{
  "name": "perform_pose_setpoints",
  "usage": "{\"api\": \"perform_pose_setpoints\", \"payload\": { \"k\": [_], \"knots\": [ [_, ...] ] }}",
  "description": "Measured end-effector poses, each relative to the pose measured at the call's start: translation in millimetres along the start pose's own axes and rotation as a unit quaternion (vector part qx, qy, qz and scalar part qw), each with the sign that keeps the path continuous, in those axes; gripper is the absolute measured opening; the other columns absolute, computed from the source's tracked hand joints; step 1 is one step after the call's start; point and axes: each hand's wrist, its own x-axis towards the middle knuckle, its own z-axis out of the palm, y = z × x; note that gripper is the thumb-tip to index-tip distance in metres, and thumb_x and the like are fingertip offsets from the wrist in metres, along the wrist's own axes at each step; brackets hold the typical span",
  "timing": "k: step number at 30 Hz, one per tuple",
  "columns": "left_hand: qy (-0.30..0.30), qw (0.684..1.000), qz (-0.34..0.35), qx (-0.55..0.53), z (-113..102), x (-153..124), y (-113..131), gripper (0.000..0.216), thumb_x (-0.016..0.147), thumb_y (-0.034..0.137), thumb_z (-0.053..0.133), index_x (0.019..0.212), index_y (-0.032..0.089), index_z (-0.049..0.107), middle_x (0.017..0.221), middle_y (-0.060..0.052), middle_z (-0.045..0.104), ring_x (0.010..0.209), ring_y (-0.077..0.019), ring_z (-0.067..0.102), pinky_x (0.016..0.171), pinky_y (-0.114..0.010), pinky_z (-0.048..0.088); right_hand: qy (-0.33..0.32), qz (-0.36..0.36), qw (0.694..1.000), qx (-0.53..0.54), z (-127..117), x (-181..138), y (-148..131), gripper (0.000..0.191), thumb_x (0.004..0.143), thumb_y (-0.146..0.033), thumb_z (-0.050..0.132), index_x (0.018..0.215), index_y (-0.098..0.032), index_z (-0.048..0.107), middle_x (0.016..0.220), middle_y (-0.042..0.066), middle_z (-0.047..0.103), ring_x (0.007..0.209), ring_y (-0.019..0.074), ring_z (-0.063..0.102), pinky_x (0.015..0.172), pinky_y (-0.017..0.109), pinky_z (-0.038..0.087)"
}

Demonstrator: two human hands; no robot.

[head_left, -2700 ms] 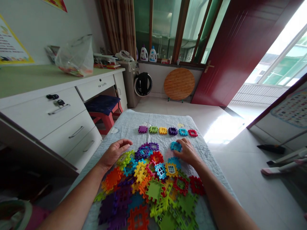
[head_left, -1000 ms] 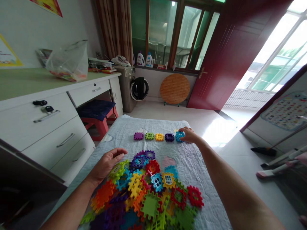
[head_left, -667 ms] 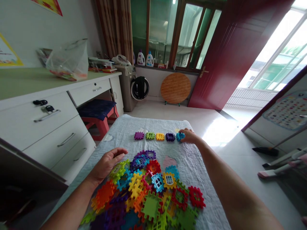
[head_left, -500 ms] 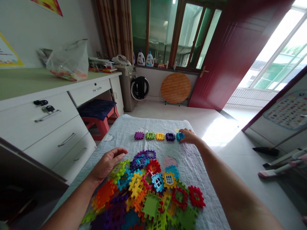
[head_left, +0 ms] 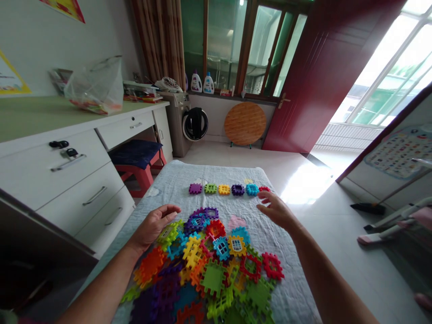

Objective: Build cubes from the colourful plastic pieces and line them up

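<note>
A heap of coloured interlocking plastic tiles (head_left: pixel 209 265) lies on a pale quilted cloth (head_left: pixel 175 180). Farther off, a row of small tiles runs left to right: purple (head_left: pixel 195 188), green (head_left: pixel 210 188), yellow (head_left: pixel 224 190), dark purple (head_left: pixel 237 190), blue (head_left: pixel 252 189) and a red one (head_left: pixel 264 189) partly behind my fingers. My right hand (head_left: pixel 275 210) hovers just short of the row's right end, fingers spread, holding nothing. At the heap's left edge my left hand (head_left: pixel 153 224) rests with fingers loosely extended and nothing in it.
A white desk with drawers (head_left: pixel 74 157) stands along the left, a plastic bag (head_left: pixel 96 85) on top. A red stool (head_left: pixel 140 168) sits beside it. A washing machine (head_left: pixel 185 121), a round wooden board (head_left: pixel 245 123) and a dark red door (head_left: pixel 317 76) lie beyond. A broom (head_left: pixel 367 208) lies on the floor at right.
My right hand took a blue tile from the heap, carried it to the far row's right end, then drew back toward me, now empty. My left hand stayed put.
</note>
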Motion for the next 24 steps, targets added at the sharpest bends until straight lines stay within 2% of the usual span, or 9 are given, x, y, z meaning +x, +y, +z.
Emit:
{"api": "perform_pose_setpoints", "payload": {
  "k": [2, 3, 6, 9, 14, 19, 24],
  "knots": [
    [0.007, 1.0, 0.005, 0.004, 1, -1, 1, 0.033, 0.071, 0.044, 0.065, 0.093, 0.019, 0.067, 0.098, -0.005, 0.068, 0.097, -0.0222, 0.059, 0.088, -0.031, 0.044, -0.064, 0.009, 0.998, -0.003, 15, -18, -9, 0.029, 0.073, -0.029, 0.058, 0.101, -0.019, 0.061, 0.088, 0.004, 0.064, 0.069, 0.0144, 0.057, 0.063, 0.027, 0.045],
    [0.012, 1.0, 0.008, 0.007, 2, -2, 2, 0.033, 0.071, 0.044, 0.065, 0.093, 0.02, 0.067, 0.097, -0.005, 0.068, 0.096, -0.0219, 0.059, 0.088, -0.03, 0.044, -0.076, 0.008, 0.997, -0.012, 23, -25, -13, 0.025, 0.073, -0.027, 0.057, 0.096, -0.019, 0.062, 0.083, 0.003, 0.064, 0.064, 0.0129, 0.056, 0.061, 0.026, 0.043],
    [0.022, 0.999, 0.014, 0.019, 4, -3, 4, 0.033, 0.071, 0.045, 0.065, 0.091, 0.02, 0.068, 0.094, -0.005, 0.069, 0.093, -0.0219, 0.06, 0.086, -0.031, 0.045, -0.039, 0.004, 0.997, -0.059, 45, -33, -15, 0.017, 0.072, -0.021, 0.054, 0.087, -0.018, 0.063, 0.073, 0.001, 0.062, 0.061, 0.0118, 0.052, 0.06, 0.024, 0.039],
    [0.02, 0.999, 0.019, 0.032, 5, -3, 4, 0.034, 0.07, 0.046, 0.065, 0.091, 0.019, 0.068, 0.093, -0.005, 0.069, 0.091, -0.0227, 0.061, 0.083, -0.033, 0.047, 0.0, 0.006, 0.996, -0.093, 57, -34, -11, 0.017, 0.073, -0.02, 0.052, 0.087, -0.017, 0.062, 0.07, 0.0, 0.06, 0.062, 0.0123, 0.052, 0.061, 0.024, 0.036],
    [0.015, 0.999, 0.018, 0.033, 5, -3, 2, 0.036, 0.071, 0.047, 0.064, 0.092, 0.018, 0.067, 0.094, -0.006, 0.068, 0.092, -0.0226, 0.061, 0.084, -0.032, 0.046, -0.001, 0.0, 0.996, -0.092, 58, -33, -5, 0.017, 0.074, -0.021, 0.051, 0.086, -0.019, 0.063, 0.07, 0.0, 0.06, 0.064, 0.0125, 0.053, 0.062, 0.023, 0.035],
    [0.013, 1.0, 0.006, 0.022, 5, -5, 4, 0.037, 0.07, 0.048, 0.065, 0.091, 0.017, 0.065, 0.091, -0.006, 0.068, 0.087, -0.022, 0.061, 0.079, -0.031, 0.048, -0.005, -0.012, 0.996, -0.083, 56, -33, -4, 0.016, 0.074, -0.022, 0.051, 0.085, -0.02, 0.063, 0.071, 0.0, 0.06, 0.064, 0.0135, 0.053, 0.062, 0.025, 0.035],
    [0.024, 0.999, 0.019, 0.022, 6, -5, 5, 0.035, 0.069, 0.047, 0.066, 0.089, 0.018, 0.067, 0.092, -0.006, 0.069, 0.09, -0.0221, 0.061, 0.084, -0.031, 0.046, -0.005, -0.022, 0.998, -0.063, 55, -34, -1, 0.016, 0.075, -0.023, 0.051, 0.085, -0.02, 0.063, 0.07, 0.0, 0.059, 0.064, 0.014, 0.053, 0.062, 0.025, 0.037]
  ]
}}
